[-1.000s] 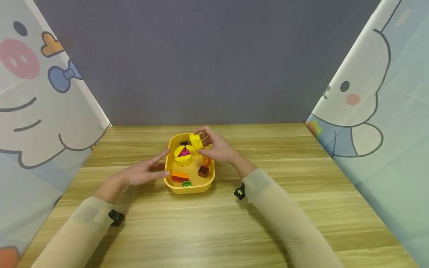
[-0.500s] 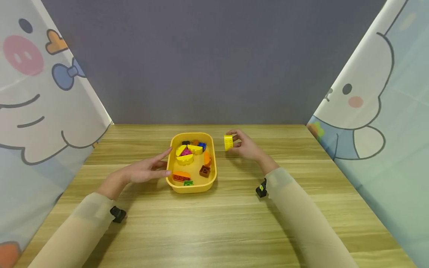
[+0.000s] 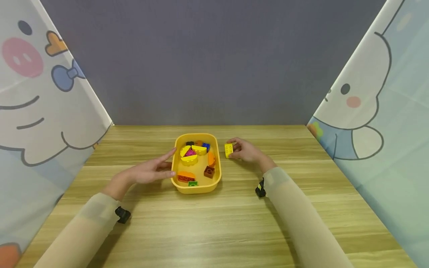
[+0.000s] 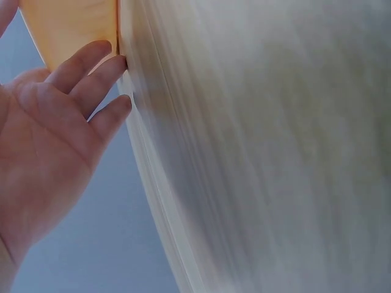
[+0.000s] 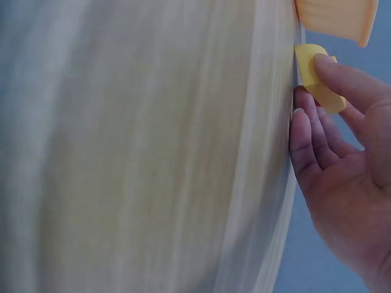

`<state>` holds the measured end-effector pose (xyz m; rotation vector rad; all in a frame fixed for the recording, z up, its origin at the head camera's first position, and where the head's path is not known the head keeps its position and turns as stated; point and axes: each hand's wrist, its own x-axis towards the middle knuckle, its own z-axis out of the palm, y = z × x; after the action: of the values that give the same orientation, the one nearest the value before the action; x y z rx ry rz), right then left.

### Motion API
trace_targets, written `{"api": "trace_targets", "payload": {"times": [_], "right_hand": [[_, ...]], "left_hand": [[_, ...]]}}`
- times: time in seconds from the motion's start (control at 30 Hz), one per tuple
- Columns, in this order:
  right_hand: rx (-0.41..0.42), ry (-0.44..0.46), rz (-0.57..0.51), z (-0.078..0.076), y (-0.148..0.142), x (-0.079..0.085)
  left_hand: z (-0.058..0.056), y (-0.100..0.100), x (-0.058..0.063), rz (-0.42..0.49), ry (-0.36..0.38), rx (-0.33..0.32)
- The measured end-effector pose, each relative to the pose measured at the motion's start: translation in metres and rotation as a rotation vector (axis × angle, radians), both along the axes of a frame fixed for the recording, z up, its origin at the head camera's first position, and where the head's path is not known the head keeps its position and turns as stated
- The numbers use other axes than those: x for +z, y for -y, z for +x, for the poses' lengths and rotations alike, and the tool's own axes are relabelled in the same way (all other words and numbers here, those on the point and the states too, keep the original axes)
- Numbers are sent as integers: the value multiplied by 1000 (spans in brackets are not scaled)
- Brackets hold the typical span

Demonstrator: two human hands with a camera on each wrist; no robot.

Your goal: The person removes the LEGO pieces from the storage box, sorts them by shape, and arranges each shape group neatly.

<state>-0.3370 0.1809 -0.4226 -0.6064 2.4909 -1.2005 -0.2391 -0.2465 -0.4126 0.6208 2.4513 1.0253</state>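
Observation:
My right hand (image 3: 247,150) pinches a yellow toy building brick (image 3: 229,150) between thumb and fingers, low at the table just right of the yellow bin (image 3: 196,190). In the right wrist view the thumb presses one side of the yellow brick (image 5: 314,67), and the other fingers lie along the tabletop. My left hand (image 3: 149,171) rests with straight, spread fingers against the bin's left side. In the left wrist view its fingertips touch the outside of the bin wall (image 4: 76,24). Several bricks lie inside, among them yellow half-round ones (image 3: 189,160) and a brown one (image 3: 209,172).
Also in the bin are an orange-red brick (image 3: 186,176), a green brick (image 3: 193,183), a blue brick (image 3: 206,146) and a magenta one (image 3: 190,152). The wooden table (image 3: 201,230) ends at a dark back panel (image 3: 211,67), with printed cloth on both sides.
My right hand has lifted the yellow brick out of the bin, carried it right and lowered it to the table. The left hand keeps its place at the bin, which appears slightly farther right.

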Motion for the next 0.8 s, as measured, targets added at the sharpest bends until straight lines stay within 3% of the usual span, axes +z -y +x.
{"api": "trace_targets", "payload": {"times": [0.43,0.8], "right_hand": [[-33,59,69,5,-1,1],[7,24,211,0,2,1]], "left_hand": [[3,-8,5,21,31,-12],[5,-8,4,-2,42,2]]}}
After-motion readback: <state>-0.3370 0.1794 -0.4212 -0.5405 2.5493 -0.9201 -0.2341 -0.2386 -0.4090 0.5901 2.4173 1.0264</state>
